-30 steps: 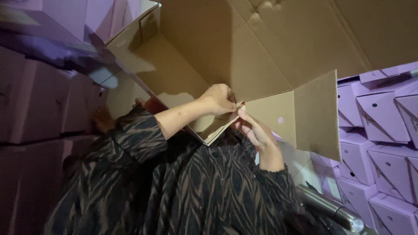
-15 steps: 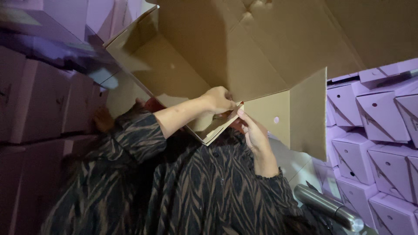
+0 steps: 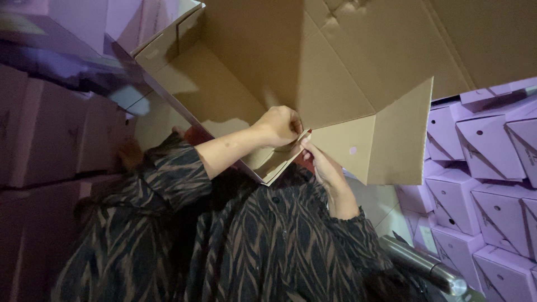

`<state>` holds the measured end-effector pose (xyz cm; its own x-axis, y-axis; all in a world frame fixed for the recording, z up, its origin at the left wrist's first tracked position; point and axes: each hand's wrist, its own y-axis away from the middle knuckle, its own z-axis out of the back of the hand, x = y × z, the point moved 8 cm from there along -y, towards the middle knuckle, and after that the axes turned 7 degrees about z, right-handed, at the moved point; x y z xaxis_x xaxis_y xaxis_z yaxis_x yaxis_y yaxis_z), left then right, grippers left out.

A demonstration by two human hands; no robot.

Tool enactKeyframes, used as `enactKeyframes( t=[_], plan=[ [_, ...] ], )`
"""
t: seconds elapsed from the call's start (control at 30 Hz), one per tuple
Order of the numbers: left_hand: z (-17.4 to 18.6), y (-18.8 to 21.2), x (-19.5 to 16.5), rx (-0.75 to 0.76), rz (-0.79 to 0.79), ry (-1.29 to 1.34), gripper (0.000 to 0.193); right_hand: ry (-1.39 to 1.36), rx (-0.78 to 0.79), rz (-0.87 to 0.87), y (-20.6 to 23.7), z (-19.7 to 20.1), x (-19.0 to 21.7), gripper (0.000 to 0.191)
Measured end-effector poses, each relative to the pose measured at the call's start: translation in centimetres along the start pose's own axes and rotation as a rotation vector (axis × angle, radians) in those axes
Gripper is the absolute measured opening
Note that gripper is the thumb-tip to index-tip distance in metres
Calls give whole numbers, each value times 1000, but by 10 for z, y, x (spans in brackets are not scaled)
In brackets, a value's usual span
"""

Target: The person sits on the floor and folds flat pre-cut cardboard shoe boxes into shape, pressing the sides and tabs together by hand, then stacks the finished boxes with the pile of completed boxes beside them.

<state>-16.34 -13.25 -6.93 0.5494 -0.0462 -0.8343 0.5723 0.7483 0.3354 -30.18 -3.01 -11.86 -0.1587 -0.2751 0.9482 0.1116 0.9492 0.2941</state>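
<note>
Brown corrugated cardboard fills the head view: a large open carton (image 3: 291, 72) is tipped toward the person, and both hands meet at its near lower edge. The left hand (image 3: 278, 126) is curled over that edge, its fingers (image 3: 292, 124) closed on the rim just above a small inner flap (image 3: 279, 165); the right hand (image 3: 323, 165) comes up from below, its fingers (image 3: 307, 146) pinching the same flap's tip, so the two sets of fingers nearly touch. Judging by the grip, the step in hand is folding or tucking a bottom flap while the carton is steadied; what follows would seem to call for pressing the flap flat along its crease without letting the wall buckle. To the right of the fingers, a wide outer flap (image 3: 391, 140) juts out at an angle, its free edge close to stacked purple boxes (image 3: 481, 168), leaving little swing room there. Left of the fingers, more purple boxes (image 3: 50, 128) crowd in. Below the fingers are the patterned sleeves (image 3: 268, 240) and a metal tube (image 3: 425, 265); open room lies mainly upward, inside the carton.
</note>
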Motion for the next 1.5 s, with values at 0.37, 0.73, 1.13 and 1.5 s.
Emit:
enactKeyframes(
  t=[0.37, 0.73, 1.13, 1.5],
  plan=[
    [7, 11, -14, 52, 22, -71, 19, 101, -135, -108, 7, -2, -1, 16],
    [-27, -5, -2, 90, 86, -70, 21, 923, -118, 773, 86, -52, 112, 8],
    [-18, 11, -12, 125, 63, -218, 28, 1256, 29, 870, 65, -61, 125, 26],
    [-8, 79, -121, 14, -319, -680, 13, 1102, -89, 871, 63, -29, 102, 25]
  ],
)
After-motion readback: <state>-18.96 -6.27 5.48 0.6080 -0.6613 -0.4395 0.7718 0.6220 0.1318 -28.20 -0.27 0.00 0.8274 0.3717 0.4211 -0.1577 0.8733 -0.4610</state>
